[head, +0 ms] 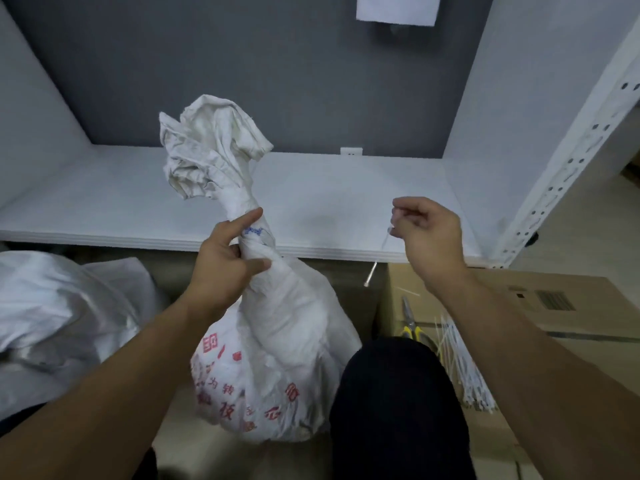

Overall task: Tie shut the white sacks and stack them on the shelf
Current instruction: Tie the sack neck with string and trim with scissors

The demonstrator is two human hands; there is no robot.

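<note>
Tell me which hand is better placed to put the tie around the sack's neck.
Right hand: it pinches the cable tie, free and close to the sack, while the left hand is busy gripping the twisted neck.

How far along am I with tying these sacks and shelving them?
Done: neck of the printed sack twisted. In hand: left hand grips it; right hand pinches a cable tie, not yet wrapped. Left: cinching, stacking; the shelf shows no sack, another sack lies nearby.

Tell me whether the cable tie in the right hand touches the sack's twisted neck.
Apart. Head view: the cable tie hangs from the right hand, bare shelf showing between it and the sack's neck.
</note>
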